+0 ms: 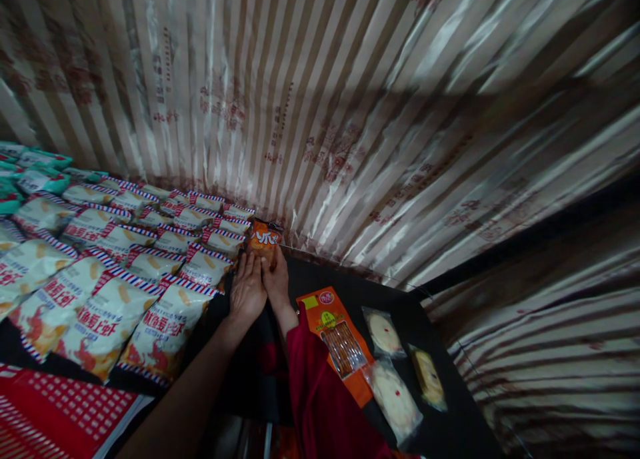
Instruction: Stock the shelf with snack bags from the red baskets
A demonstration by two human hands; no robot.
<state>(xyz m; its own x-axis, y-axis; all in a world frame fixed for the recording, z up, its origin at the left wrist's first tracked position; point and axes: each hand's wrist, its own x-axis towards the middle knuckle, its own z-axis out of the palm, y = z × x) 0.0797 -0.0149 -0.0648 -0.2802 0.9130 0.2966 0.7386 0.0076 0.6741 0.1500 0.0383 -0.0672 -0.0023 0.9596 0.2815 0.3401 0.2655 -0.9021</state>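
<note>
At the far edge of the black table point(320, 272) lies a small orange snack bag point(265, 236). My left hand point(249, 289) rests against its lower left side, fingers stretched out and fairly flat. Beside it, my right hand point(277, 279) has its thumb and fingers on the bag's lower right edge and appears to grip it. Both hands touch or nearly touch each other. Rows of white snack bags point(167, 316) with red-and-blue striped edges stand just left of my left hand.
Right of my red sleeve point(315, 386) lie an orange flat packet point(340, 346), two clear packs of round white pieces point(385, 332) and a yellowish pack point(427, 376). A red basket point(60, 412) is at lower left, green packs point(43, 179) far left. Pleated curtain point(280, 112) hangs behind.
</note>
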